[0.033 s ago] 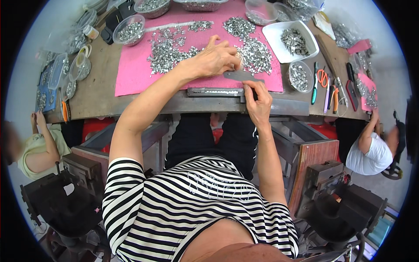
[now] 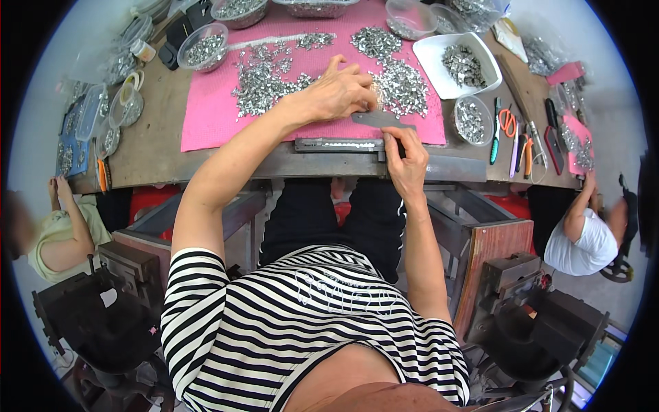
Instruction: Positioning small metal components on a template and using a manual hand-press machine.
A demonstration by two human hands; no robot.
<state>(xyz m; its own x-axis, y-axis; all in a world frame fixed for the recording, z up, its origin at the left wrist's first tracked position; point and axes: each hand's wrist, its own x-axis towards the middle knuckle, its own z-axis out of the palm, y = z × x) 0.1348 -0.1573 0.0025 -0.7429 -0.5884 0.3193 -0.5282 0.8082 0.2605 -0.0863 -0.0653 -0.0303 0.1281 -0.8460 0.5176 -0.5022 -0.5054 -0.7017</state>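
Note:
My left hand (image 2: 341, 93) is over the pink mat (image 2: 209, 120), between piles of small silvery metal pieces (image 2: 403, 90). Its fingers curl down with the tips together, and whatever they pinch is too small or hidden. Just below those fingertips lies a flat grey metal strip (image 2: 375, 120). My right hand (image 2: 408, 161) has thumb and forefinger closed at the strip's right end. Along the table's front edge, left of that hand, rests a dark bar-shaped fixture (image 2: 340, 145) with a row of silvery pieces in its slot.
A white tray (image 2: 427, 58) and a round clear tub (image 2: 473, 120) hold more pieces at right, beside scissors (image 2: 507, 122) and other hand tools. Another tub (image 2: 204, 48) stands at far left of the mat. Co-workers sit on both sides, near dark machines (image 2: 542, 329).

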